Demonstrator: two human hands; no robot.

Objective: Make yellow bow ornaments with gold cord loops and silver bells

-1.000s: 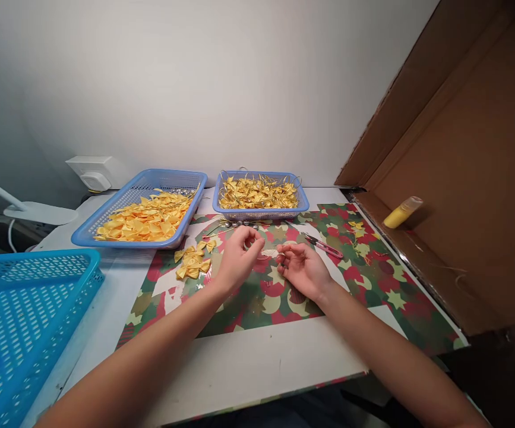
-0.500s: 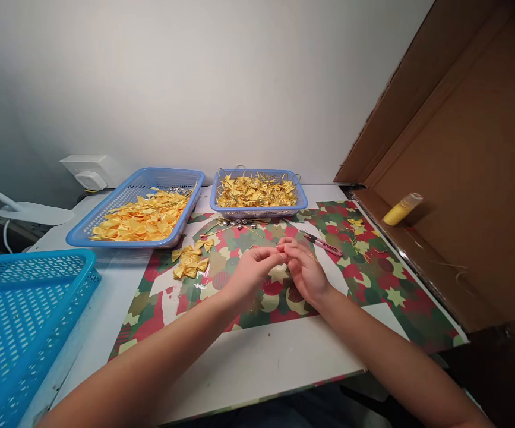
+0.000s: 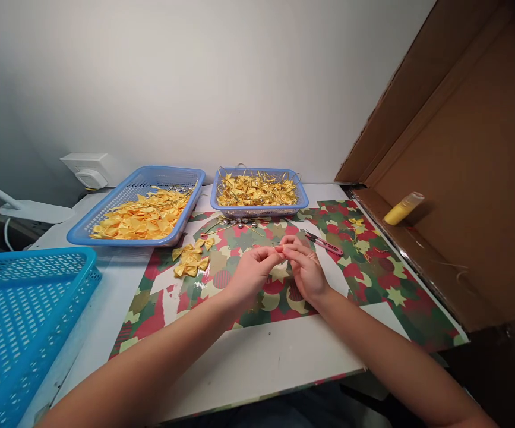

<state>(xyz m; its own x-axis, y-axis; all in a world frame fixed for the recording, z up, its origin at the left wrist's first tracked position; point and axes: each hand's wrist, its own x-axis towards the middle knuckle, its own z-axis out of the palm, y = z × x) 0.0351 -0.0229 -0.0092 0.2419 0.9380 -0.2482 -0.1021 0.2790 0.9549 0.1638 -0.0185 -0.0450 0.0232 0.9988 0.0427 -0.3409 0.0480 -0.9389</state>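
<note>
Cutter (image 3: 324,243) just beside right hand (image 3: 308,268); bows (image 3: 190,261) near left hand (image 3: 252,272); bells (image 3: 240,223) beyond.

Open wedge of patterned sheet (image 3: 261,314) between forearms (image 3: 195,330). Straight ahead, silvery balls (image 3: 240,224), then small basket (image 3: 259,209), block way. Left of left hand (image 3: 250,273), yellow bows (image 3: 190,266), then large basket (image 3: 126,242). Pink cutter (image 3: 326,244) just beyond right hand (image 3: 308,273); farther right, scrap-strewn sheet passable to cardboard (image 3: 462,178).

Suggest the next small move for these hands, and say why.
I'd probably ease the left hand and right hand slightly apart: their fingertips meet above the patterned sheet and hide whatever they may be pinching, while the yellow bows lie loose to the left, untouched.
</note>
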